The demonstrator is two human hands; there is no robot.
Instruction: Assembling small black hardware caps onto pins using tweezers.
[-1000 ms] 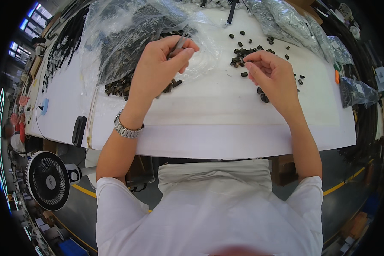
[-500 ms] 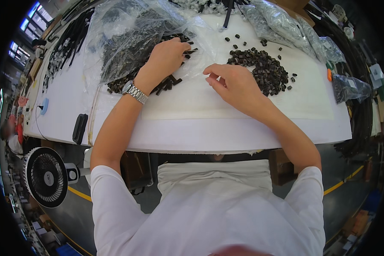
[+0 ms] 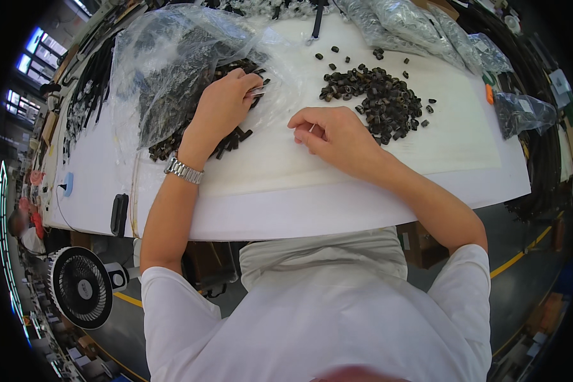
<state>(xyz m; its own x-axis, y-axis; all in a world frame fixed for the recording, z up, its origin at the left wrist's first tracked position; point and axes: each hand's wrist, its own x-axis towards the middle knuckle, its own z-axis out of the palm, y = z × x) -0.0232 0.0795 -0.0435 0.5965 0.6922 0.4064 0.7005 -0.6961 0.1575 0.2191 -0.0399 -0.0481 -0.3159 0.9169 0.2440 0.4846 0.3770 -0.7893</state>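
Note:
My left hand (image 3: 224, 106), with a metal-band watch (image 3: 184, 170) at the wrist, reaches over short black tube pieces (image 3: 232, 144) by the mouth of a clear plastic bag (image 3: 162, 95). Its fingers are pinched, and a small shiny sliver shows at their tips; I cannot make out what it is. Lower on the white table, my right hand (image 3: 337, 134) is closed, thumb against curled fingers. A thin pale line shows between those fingers, too small to name. Just beyond it lies a loose heap of small black rings (image 3: 391, 105).
Several filled clear bags (image 3: 401, 28) lie along the back right, and a smaller bag (image 3: 523, 114) sits at the right edge. Long black strips (image 3: 86, 95) lie far left. A black oblong case (image 3: 119, 215) rests near the front edge, with a fan (image 3: 81, 288) below it.
The whole view has shifted, so the table sits lower and farther left in it. My left hand has drawn back slightly toward me; my right hand keeps nearly the same pose.

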